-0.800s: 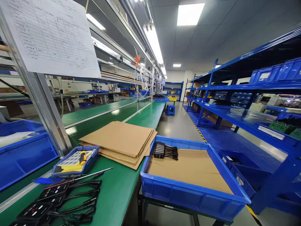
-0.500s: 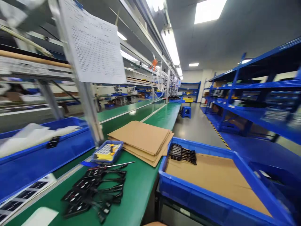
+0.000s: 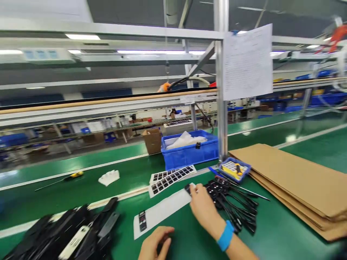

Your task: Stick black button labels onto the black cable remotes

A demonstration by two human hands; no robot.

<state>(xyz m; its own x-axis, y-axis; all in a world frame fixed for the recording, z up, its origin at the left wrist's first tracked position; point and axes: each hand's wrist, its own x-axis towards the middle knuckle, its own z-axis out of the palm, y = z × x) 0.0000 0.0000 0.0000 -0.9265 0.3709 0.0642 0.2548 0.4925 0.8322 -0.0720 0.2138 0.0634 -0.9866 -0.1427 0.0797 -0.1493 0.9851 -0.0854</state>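
Black cabled parts (image 3: 230, 202) lie heaped on our green desk (image 3: 271, 231); our right hand (image 3: 202, 207) rests loosely open against them, holding nothing. Our left hand (image 3: 155, 245) curls by the white sheet (image 3: 162, 213), which carries one sticker (image 3: 142, 221).

Open green counter (image 3: 271, 234) right of the cabled modules (image 3: 230, 202), cardboard stack (image 3: 298, 180) beyond, blue bin (image 3: 189, 155) and steel post (image 3: 222, 108) blocking behind

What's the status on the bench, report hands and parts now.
Right hand on the row of black cabled parts, fingers open. Left hand resting low on the green mat, apparently empty. White sheet between them; cardboard stack right.
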